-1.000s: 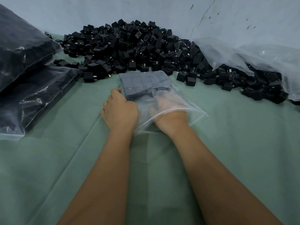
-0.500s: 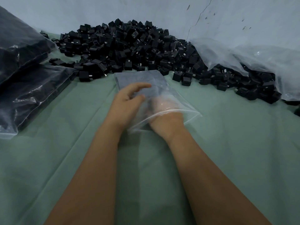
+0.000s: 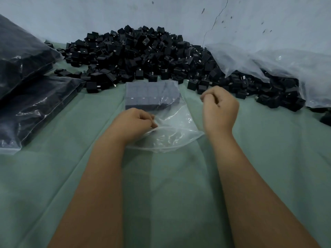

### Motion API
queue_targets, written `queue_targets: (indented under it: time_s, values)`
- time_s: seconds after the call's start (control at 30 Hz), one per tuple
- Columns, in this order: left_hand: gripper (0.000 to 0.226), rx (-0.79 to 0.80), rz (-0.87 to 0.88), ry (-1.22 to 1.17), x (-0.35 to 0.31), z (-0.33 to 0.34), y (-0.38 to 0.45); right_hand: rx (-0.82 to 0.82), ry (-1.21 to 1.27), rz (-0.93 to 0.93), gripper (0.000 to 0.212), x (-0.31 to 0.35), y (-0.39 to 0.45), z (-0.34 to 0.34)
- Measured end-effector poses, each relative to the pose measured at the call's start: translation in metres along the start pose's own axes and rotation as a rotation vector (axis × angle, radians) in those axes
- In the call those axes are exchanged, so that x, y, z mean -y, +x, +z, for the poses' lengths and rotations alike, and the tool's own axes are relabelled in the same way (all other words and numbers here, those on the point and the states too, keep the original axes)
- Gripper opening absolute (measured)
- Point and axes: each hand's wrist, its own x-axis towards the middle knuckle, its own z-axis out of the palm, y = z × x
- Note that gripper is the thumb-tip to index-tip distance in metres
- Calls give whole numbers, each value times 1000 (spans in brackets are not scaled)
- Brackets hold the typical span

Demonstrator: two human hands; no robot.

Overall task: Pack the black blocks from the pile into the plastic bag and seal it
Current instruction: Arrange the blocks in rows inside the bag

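A clear plastic bag (image 3: 172,135) lies on the green cloth with its mouth toward me. Neat rows of black blocks (image 3: 143,97) fill its far end. My left hand (image 3: 134,122) pinches the upper lip of the bag's mouth and lifts it a little. My right hand (image 3: 219,108) hovers outside the bag to its right, fingers curled, holding nothing. The big pile of loose black blocks (image 3: 143,56) lies just beyond the bag against the wall.
Filled dark bags (image 3: 32,102) are stacked at the left. A crumpled sheet of clear plastic (image 3: 279,65) covers the right part of the pile. Green cloth (image 3: 172,194) covers the table in front. The pale wall (image 3: 161,13) is behind.
My right hand came out of the bag and rose to the right. My left hand left the top of the packed blocks and took the bag's lip.
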Motion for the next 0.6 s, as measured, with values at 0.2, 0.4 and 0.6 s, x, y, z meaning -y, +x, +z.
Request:
queue_targets:
  time_s: [0.2, 0.4, 0.6]
  values:
    - [12, -81, -23, 352, -15, 3, -8, 251, -16, 367, 18, -30, 5, -1]
    - [24, -74, -36, 593, -21, 15, -7, 419, -232, 190, 23, -35, 3, 7]
    - [18, -182, -28, 613, -29, 11, 5, 427, -297, 107, 21, -37, 4, 6]
